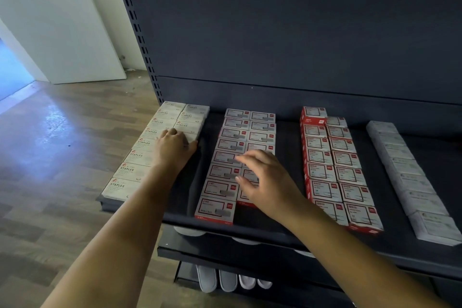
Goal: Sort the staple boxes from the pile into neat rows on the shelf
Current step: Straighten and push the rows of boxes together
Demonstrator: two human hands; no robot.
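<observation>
Fingers of the left hand [175,149] curl over a white staple box [188,136], arm stretched forward. Right of it, the right hand [268,182] hovers with spread fingers above the red-framed staple boxes [220,189] on the shelf [287,230].

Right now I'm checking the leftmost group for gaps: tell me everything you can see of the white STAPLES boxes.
The white STAPLES boxes look like cardboard, lying flat with red logos and dark lettering up. They form two touching rows at the left end of the dark shelf. The outer row reaches the front edge; the inner row stops partway, where the left hand grips its nearest box. The right hand touches none of them.
</observation>
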